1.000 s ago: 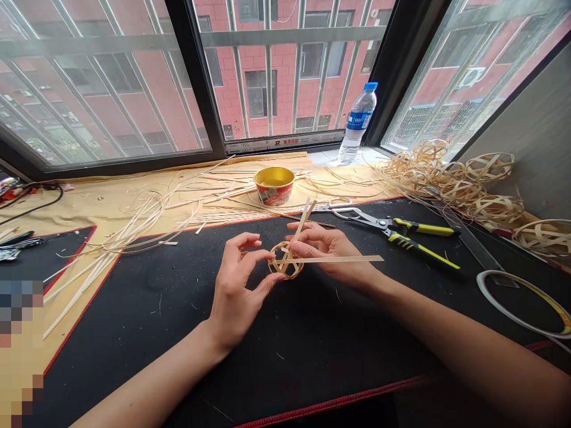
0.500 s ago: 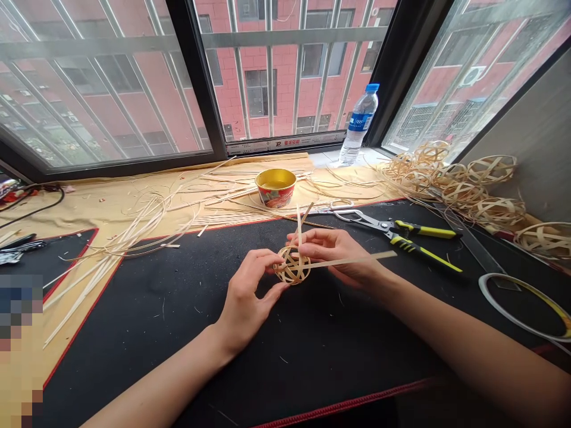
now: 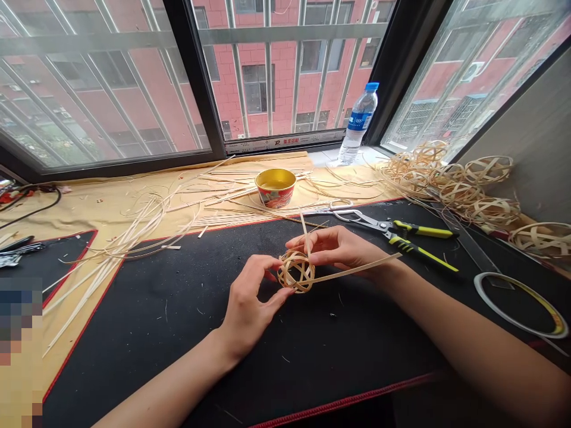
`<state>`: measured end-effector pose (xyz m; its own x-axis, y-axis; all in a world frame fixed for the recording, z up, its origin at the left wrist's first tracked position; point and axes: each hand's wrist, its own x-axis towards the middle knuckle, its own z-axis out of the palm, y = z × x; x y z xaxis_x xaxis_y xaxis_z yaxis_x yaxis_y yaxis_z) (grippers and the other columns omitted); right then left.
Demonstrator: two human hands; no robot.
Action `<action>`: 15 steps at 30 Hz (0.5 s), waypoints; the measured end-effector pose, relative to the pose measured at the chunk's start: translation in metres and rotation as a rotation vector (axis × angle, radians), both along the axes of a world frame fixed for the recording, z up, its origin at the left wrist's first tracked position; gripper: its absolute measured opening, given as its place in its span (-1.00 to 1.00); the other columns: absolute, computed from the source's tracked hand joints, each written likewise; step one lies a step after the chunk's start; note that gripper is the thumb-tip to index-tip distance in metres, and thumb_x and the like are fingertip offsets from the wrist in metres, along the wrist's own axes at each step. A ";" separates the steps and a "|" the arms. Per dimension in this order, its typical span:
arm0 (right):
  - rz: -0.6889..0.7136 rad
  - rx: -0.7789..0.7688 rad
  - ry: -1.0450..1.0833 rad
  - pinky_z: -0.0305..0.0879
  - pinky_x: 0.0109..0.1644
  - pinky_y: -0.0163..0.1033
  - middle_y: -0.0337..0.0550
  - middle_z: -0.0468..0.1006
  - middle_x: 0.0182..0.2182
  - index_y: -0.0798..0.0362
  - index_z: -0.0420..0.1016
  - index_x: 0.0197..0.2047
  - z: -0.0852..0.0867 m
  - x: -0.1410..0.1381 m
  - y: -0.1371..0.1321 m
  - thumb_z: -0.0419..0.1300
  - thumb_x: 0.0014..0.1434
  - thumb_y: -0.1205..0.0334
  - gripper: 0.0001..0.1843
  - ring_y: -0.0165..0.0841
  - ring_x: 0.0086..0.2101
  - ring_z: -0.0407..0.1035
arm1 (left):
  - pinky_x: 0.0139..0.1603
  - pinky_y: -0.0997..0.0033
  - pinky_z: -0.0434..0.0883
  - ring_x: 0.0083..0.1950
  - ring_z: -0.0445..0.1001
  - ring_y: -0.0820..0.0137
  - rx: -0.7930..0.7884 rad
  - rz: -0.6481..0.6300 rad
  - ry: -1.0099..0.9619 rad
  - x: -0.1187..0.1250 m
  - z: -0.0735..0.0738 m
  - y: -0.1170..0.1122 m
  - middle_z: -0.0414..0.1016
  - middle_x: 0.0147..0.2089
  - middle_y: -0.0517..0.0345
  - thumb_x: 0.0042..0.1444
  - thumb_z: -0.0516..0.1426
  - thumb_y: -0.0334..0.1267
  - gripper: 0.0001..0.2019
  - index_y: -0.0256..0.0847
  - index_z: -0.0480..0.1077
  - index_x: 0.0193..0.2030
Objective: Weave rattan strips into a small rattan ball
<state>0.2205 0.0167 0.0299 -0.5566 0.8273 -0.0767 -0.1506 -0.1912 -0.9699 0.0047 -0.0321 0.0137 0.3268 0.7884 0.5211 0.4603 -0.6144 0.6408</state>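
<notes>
A small woven ball of pale bamboo strips (image 3: 295, 271) hangs just above the black mat (image 3: 187, 333) at the centre. My left hand (image 3: 250, 303) pinches its left side with thumb and fingers. My right hand (image 3: 345, 249) grips it from the right and top. One loose strip end (image 3: 357, 270) sticks out to the right under my right hand. Another short end points up past my right fingers.
Yellow-handled shears (image 3: 392, 229) lie just behind my right hand. A yellow cup (image 3: 275, 185) and a water bottle (image 3: 358, 122) stand near the window. Loose strips (image 3: 134, 229) cover the left. Finished woven balls (image 3: 473, 190) pile at right, beside a tape ring (image 3: 520, 297).
The ball has been turned and has shifted slightly right. The upright strip ends have shortened to one, and the long strip now slants down-left under my right hand.
</notes>
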 end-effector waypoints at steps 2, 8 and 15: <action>0.021 0.016 0.003 0.29 0.10 -0.11 -0.08 0.53 -0.07 0.11 0.51 -0.43 0.001 0.001 0.000 0.39 -0.11 0.34 -0.85 -0.27 -0.05 0.44 | -0.25 0.43 0.45 -0.31 0.42 0.46 0.015 0.002 0.011 0.000 0.001 0.000 0.41 -0.20 0.14 -0.02 0.28 -0.38 -0.69 -0.19 0.34 -0.13; 0.048 0.044 -0.041 0.18 0.19 -0.06 -0.05 0.53 -0.06 0.11 0.52 -0.46 0.001 0.003 0.002 0.41 -0.12 0.32 -0.85 -0.20 0.08 0.33 | -0.20 0.43 0.45 -0.24 0.44 0.44 0.019 -0.105 -0.005 -0.001 0.003 0.000 0.40 -0.19 0.12 -0.01 0.28 -0.36 -0.69 -0.19 0.40 -0.09; 0.123 -0.069 -0.082 0.21 0.14 -0.07 -0.03 0.49 -0.02 0.14 0.58 -0.25 0.004 0.010 0.004 0.44 -0.20 0.32 -0.65 -0.22 -0.05 0.41 | -0.15 0.44 0.43 -0.23 0.41 0.46 -0.015 -0.144 -0.009 -0.002 0.004 -0.001 0.36 -0.17 0.12 0.03 0.25 -0.38 -0.71 -0.19 0.40 -0.08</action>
